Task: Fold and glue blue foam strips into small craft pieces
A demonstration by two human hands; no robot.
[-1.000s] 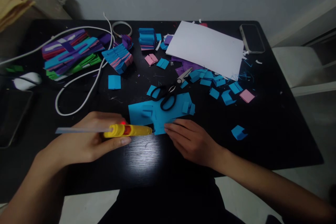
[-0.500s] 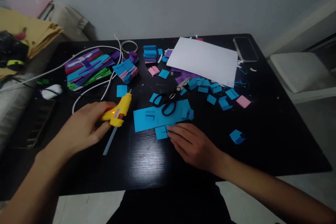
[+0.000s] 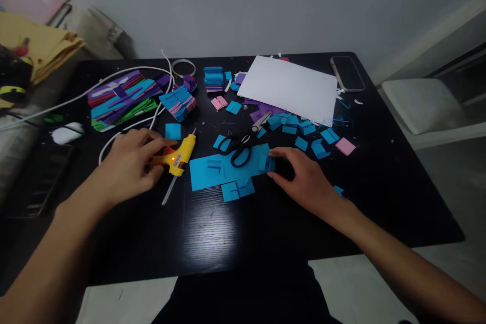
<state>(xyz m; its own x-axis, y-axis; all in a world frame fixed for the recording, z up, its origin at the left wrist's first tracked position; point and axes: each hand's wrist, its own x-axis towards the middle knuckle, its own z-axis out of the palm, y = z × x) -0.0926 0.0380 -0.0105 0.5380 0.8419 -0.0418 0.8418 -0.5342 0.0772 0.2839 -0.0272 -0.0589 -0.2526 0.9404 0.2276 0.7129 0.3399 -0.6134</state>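
My left hand (image 3: 131,164) is wrapped around the handle of a yellow glue gun (image 3: 179,154) that rests on the black table (image 3: 228,233), a clear glue stick jutting from its back. A blue paper sheet (image 3: 212,169) lies just right of the gun, with black scissors (image 3: 243,143) on top and two small blue squares (image 3: 238,189) at its near edge. My right hand (image 3: 307,179) pinches a small folded blue piece (image 3: 267,163) at the sheet's right end.
Several blue paper bits (image 3: 304,129) and a pink one (image 3: 345,146) lie scattered right of the scissors. Farther back are a white sheet (image 3: 290,88), a phone (image 3: 347,74), stacks of coloured paper (image 3: 121,98), a white cable (image 3: 129,124) and a tape roll (image 3: 183,67).
My left hand lowered the glue gun from mid-air onto the table left of the blue sheet. My right hand left the small squares and moved right to the folded piece.
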